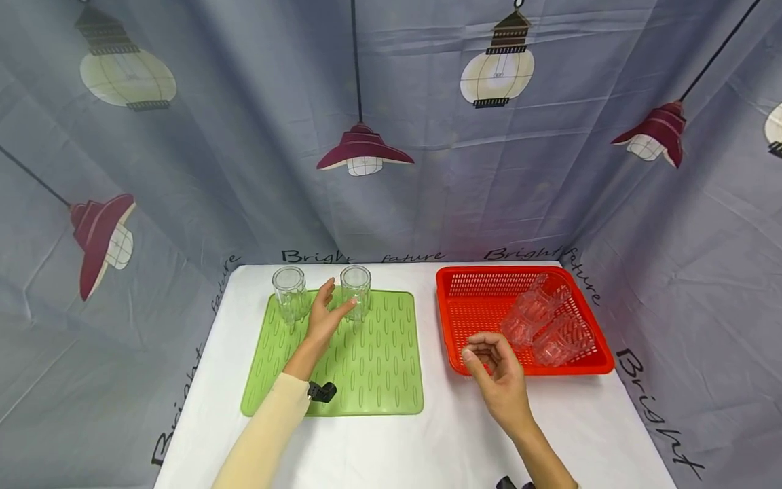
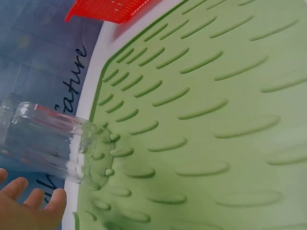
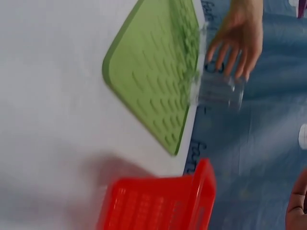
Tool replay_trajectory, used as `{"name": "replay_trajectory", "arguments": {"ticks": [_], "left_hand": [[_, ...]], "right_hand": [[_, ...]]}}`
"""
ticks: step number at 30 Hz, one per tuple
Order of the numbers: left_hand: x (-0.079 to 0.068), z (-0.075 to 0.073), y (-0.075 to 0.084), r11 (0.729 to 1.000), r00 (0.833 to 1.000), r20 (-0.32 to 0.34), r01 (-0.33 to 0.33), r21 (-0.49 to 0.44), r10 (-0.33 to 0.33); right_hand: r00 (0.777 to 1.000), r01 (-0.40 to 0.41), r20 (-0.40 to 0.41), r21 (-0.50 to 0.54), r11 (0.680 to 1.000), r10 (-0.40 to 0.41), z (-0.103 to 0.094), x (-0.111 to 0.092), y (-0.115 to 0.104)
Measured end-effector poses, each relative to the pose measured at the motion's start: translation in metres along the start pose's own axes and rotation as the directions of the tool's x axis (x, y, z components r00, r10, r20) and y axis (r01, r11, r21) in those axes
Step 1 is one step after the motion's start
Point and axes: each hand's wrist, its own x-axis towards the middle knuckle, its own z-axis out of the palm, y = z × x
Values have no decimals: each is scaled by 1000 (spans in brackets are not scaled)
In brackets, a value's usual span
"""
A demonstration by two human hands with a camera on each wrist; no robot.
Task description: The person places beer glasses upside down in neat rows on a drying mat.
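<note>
Grey-blue creased fabric curtain [image 1: 427,210] behind and on both sides of white flat-topped desk [image 1: 452,441]. Printed on it: three maroon wide-shaded pendant lamps [image 1: 365,148], pale round dark-capped lanterns [image 1: 497,76], rightmost cropped. Black cursive "Bright fature" lettering [image 1: 522,253] low, near desk edge.

The words "Bright" [image 1: 524,254] and "fature" [image 1: 413,257] stand repeatedly on the grey-blue curtain [image 1: 421,197].

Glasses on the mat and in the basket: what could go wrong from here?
The left grip is between two upright glasses, so a sideways sweep might topple one. They stand near the far edge of the green mat, where a nudge could unsettle them. In the red basket, tilted glasses lie close together and could chip if shifted.
</note>
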Motion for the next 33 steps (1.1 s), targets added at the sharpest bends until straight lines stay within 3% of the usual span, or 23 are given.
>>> {"name": "replay_trajectory", "arguments": {"ticks": [3,10,14,20,26,33], "left_hand": [[-15,-8,-1,1000,999,-9,-31,-2,31],[-51,-18,-7,985,986,-5,-169,-20,169],[-69,-21,-9,979,981,-6,-195,-54,195],[-86,-21,-16,979,982,-28,-188,-76,187],[-101,-19,-22,983,989,-42,-146,-116,142],[-112,-14,-27,983,994,-41,-107,-147,103]], "right_hand": [[1000,-11,-25,-43,999,10,-12,5,3],[997,-19,-75,-189,982,5,-47,22,24],[989,-69,-141,-241,968,36,-64,33,42],[960,-172,-267,-329,929,83,-83,43,73],[938,-195,-345,-424,884,42,-104,50,92],[950,-175,-313,-565,807,-13,-118,56,102]]}}
